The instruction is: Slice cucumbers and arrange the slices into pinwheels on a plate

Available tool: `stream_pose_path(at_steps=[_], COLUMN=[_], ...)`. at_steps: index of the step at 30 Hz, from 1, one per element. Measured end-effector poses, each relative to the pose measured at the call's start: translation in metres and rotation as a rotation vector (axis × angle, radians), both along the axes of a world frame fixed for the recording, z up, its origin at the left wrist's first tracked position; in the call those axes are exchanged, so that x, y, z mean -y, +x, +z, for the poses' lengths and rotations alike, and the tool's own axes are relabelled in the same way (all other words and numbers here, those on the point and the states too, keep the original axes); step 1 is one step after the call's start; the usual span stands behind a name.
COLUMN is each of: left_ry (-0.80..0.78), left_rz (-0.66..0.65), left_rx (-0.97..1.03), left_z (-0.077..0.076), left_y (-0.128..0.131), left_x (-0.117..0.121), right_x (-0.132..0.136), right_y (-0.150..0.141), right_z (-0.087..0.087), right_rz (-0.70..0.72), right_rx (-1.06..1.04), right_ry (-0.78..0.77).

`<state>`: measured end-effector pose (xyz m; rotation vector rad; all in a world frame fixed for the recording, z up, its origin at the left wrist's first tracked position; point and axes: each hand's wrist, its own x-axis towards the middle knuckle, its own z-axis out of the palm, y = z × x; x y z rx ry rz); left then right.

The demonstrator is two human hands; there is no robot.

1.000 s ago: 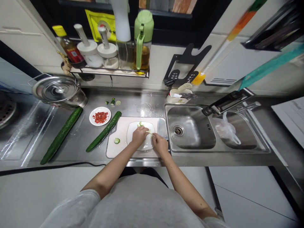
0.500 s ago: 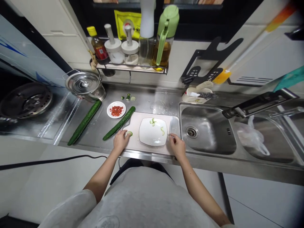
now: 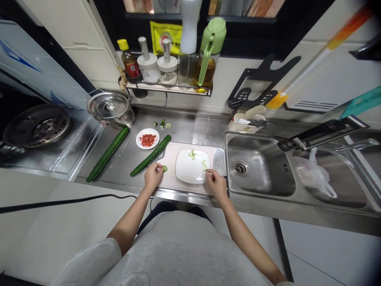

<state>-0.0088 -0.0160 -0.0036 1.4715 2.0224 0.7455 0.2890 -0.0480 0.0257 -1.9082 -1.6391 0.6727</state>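
Note:
My left hand [image 3: 153, 176] is closed at the left of the pale cutting board [image 3: 169, 149], its fingers pinching a small cucumber piece [image 3: 164, 168]. My right hand [image 3: 216, 184] reaches over the right rim of the white plate [image 3: 190, 174], fingertips pinched at a thin cucumber slice [image 3: 204, 167] lying there. More slices form a small flower shape [image 3: 193, 155] near the plate's far edge. A knife blade [image 3: 219, 159] rests on the board's right end. One whole cucumber [image 3: 151, 155] lies beside the board; another cucumber [image 3: 108, 154] is farther left.
Behind the cucumbers are a small plate of chopped red pepper [image 3: 148, 139] and cucumber ends [image 3: 162, 124]. A lidded steel pot [image 3: 110, 108] stands back left. The sink [image 3: 258, 163] is at the right, and a rack of seasonings [image 3: 169, 85] hangs above the counter.
My right hand has moved left from beside the knife to the plate's right rim, at the cucumber slices. The left hand keeps its cucumber piece. The view has shifted slightly.

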Motion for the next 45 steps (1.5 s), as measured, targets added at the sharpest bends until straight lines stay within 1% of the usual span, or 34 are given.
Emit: stream_pose_path(at_steps=[3,5,6,8,10,13,14,16,17,19,21,23,25,28,30,33,37,42,45], left_ry=[0.000,-0.023,-0.047,-0.096,-0.125,-0.140,-0.145,-0.184,-0.228,-0.364,-0.513,-0.616,-0.670,-0.711,-0.714,-0.676,-0.559,-0.450,-0.383], left_rz=[0.052,0.030,0.006,-0.045,-0.119,-0.188,-0.183,-0.130,-0.095,-0.056,-0.070,-0.090,-0.081,-0.044,-0.025,-0.024,-0.046,-0.107,-0.128], left_rx=[0.388,0.658,0.755,0.859,0.916,0.947,0.949,0.954,0.962,1.008,1.089,1.169,1.228,1.296,1.324,1.314,1.231,1.094,1.052], left_z=[0.012,0.024,0.030,0.044,0.057,0.071,0.074,0.079,0.081,0.085,0.088,0.091,0.093,0.093,0.092,0.090,0.091,0.098,0.101], left_y=[0.007,0.018,0.025,0.040,0.054,0.067,0.069,0.070,0.070,0.069,0.070,0.073,0.076,0.079,0.079,0.079,0.080,0.083,0.086], left_x=[-0.003,-0.005,-0.005,-0.005,-0.003,0.000,0.001,0.003,0.004,0.006,0.008,0.009,0.008,0.006,0.005,0.004,0.005,0.004,0.004], right_x=[0.000,-0.002,-0.004,-0.009,-0.014,-0.019,-0.020,-0.020,-0.020,-0.019,-0.019,-0.018,-0.017,-0.015,-0.014,-0.012,-0.011,-0.011,-0.011], right_y=[-0.013,-0.028,-0.036,-0.052,-0.064,-0.071,-0.072,-0.070,-0.068,-0.066,-0.064,-0.063,-0.062,-0.062,-0.061,-0.059,-0.057,-0.057,-0.056], right_z=[0.010,0.018,0.023,0.030,0.035,0.039,0.040,0.042,0.042,0.043,0.044,0.045,0.048,0.053,0.056,0.060,0.060,0.055,0.053], right_rz=[0.015,0.071,0.114,0.165,0.188,0.204,0.196,0.156,0.131,0.096,0.086,0.096,0.117,0.143,0.153,0.150,0.141,0.151,0.143], right_rx=[-0.086,-0.171,-0.219,-0.313,-0.393,-0.472,-0.499,-0.566,-0.602,-0.656,-0.677,-0.677,-0.668,-0.649,-0.642,-0.641,-0.656,-0.700,-0.716], right_ry=[0.017,0.023,0.021,0.027,0.018,-0.001,-0.009,-0.032,-0.044,-0.064,-0.069,-0.067,-0.061,-0.055,-0.063,-0.079,-0.102,-0.123,-0.131])
